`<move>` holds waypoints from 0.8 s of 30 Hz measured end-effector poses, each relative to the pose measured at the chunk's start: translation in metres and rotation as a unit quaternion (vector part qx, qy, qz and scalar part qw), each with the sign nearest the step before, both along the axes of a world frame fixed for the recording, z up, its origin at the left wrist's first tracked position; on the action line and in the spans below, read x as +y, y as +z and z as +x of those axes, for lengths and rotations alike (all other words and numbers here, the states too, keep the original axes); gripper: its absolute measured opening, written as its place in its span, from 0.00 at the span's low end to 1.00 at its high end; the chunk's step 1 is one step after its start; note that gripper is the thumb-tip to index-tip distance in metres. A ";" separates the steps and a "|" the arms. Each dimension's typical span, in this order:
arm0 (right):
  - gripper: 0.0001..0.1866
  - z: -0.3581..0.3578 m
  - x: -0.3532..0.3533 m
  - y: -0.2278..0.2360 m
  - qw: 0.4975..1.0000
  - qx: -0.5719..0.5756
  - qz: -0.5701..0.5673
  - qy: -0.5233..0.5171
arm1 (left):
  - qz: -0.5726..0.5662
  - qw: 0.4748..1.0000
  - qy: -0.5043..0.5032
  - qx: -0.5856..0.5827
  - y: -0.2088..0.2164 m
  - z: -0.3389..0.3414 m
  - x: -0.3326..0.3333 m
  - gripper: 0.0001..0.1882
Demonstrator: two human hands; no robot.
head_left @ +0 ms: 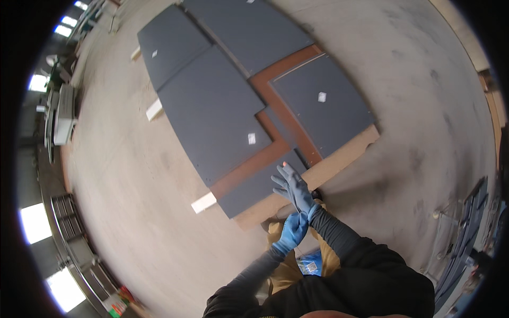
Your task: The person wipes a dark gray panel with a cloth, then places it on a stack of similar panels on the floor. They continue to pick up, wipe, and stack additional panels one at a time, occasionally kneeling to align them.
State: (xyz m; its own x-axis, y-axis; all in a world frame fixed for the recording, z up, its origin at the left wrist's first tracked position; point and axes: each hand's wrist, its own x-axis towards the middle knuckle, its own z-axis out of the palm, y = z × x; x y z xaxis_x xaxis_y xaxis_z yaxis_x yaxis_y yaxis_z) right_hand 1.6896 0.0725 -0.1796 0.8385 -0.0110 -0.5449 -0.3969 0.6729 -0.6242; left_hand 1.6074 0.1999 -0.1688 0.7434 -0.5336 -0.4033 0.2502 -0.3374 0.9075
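Observation:
My right hand, in a grey-blue glove, is held up over the near edge of the panels with its fingers spread. One bare fingertip shows at the end of that glove. My left hand, gloved in blue, is closed on the cuff of the right glove at the wrist. Just beyond my hands lies a dark grey panel strip on a brown board. A larger grey panel and a smaller grey panel lie farther off, with reddish-brown strips between them.
White blocks stick out from under the left side of the stack. A metal rack stands at the right, and a machine at the far left. Shelving runs along the left wall. A blue packet shows between my legs.

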 end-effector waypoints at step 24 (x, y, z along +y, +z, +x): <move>0.17 -0.620 -0.249 0.122 0.756 0.419 -0.473 -0.169 | 0.189 0.776 -0.600 -0.040 0.087 -0.070 -0.327 0.19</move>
